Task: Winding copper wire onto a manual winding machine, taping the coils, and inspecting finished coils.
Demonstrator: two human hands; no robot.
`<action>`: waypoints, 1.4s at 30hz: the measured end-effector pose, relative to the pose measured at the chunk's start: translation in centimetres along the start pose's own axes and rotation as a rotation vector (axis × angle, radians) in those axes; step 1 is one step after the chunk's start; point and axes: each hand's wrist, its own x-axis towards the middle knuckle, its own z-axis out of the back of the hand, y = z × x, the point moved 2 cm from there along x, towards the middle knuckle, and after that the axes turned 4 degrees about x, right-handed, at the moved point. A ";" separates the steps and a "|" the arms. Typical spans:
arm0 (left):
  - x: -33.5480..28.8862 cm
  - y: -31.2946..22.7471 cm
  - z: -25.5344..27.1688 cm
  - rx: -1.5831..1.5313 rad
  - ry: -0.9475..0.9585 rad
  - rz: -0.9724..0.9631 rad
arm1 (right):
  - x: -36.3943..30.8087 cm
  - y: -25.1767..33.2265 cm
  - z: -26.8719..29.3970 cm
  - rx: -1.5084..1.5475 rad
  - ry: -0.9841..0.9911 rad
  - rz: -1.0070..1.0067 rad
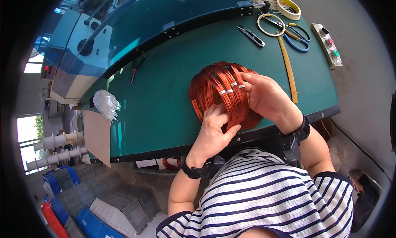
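Observation:
A bundle of reddish copper wire coils (212, 83) rests near the front edge of the green tabletop. White bands wrap several of its strands at the top. My left hand (214, 126) grips the near left part of the bundle, fingers curled into its opening and thumb along the outside. On the far right side, my right hand (266, 95) holds the strands beside the white bands, fingertips bent over them. The undersides of the coils and some fingertips are hidden.
Thread snips (251, 36), scissors with blue and yellow handles (296, 43), tape rolls (288, 9) and a yellow strip (287, 69) lie at the back right. A button box (328, 46) is beyond the right edge. Left are a blue-covered machine (78, 60), pliers (136, 69) and plastic sleeves (106, 104).

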 end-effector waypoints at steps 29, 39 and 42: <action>-4.8 2.0 6.1 -0.844 -0.403 0.326 | 5.1 -6.2 -10.7 -0.254 -0.092 -0.208; -4.8 2.6 8.8 -0.850 -0.284 0.359 | 3.2 -4.6 -10.7 -0.154 -0.096 -0.176; -4.5 2.1 8.9 -0.551 -0.079 0.402 | 4.5 -5.5 -9.6 -0.130 -0.023 -0.239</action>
